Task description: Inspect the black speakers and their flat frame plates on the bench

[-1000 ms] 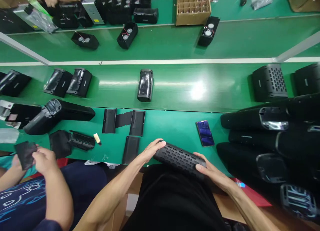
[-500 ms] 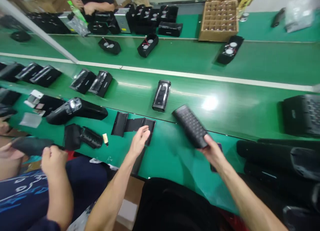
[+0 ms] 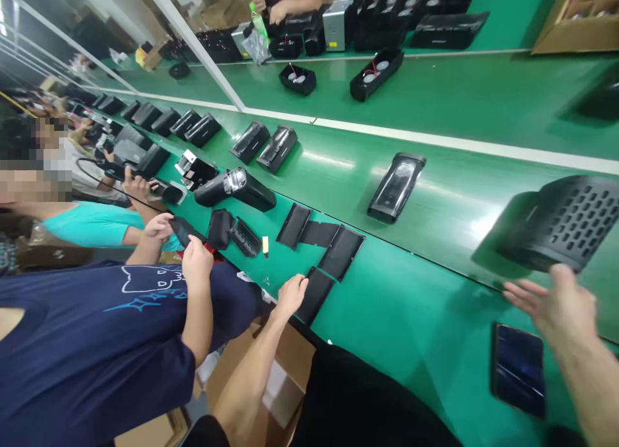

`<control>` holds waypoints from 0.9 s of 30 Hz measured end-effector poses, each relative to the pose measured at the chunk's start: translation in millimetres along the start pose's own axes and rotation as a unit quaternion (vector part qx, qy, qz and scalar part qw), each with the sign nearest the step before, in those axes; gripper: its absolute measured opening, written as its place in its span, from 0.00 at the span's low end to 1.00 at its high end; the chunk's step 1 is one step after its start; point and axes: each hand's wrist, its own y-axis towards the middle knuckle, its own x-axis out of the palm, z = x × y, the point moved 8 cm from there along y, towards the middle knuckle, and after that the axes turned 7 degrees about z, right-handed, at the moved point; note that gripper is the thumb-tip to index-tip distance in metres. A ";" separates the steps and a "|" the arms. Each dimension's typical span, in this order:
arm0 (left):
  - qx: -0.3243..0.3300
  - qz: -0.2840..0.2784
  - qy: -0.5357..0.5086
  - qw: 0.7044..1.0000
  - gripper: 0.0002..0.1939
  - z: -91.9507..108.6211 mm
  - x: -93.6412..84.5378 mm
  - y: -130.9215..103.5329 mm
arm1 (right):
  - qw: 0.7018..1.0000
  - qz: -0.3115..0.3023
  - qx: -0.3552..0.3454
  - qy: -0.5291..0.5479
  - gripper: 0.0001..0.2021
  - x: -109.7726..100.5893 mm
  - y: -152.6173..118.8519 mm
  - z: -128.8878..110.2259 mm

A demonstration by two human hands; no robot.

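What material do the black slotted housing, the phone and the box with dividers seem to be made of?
The slotted housing: probably moulded plastic, matt black, from its evenly dull surface; painted metal is possible.
The phone: a glossy, likely glass front, since light streaks reflect in it; frame material unclear.
The divided box: brown matt cardboard, judging by its plain papery walls.

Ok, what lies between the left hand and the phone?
A black panel beside the left hand, then bare green tabletop up to the phone, in the head view.

Slotted black housing (image 3: 575, 221), panel (image 3: 318, 293) lying flat
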 end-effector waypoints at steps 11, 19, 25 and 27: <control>-0.020 -0.007 -0.199 0.980 0.22 37.2 0.9 -64.4 | 0.895 -0.437 0.087 0.010 0.40 74.0 -276.4 120.0; -0.059 -0.126 -0.471 0.871 0.28 126.7 39.3 -120.6 | 0.934 -0.348 0.025 0.071 0.27 19.0 -243.3 66.8; -0.090 -0.225 -0.459 0.855 0.38 135.6 44.3 -122.8 | 0.924 -0.344 0.101 0.130 0.25 -31.2 -229.4 81.8; -0.084 -0.272 -0.421 0.862 0.36 140.3 47.8 -119.0 | 0.918 -0.349 0.121 0.143 0.25 -39.3 -229.4 90.8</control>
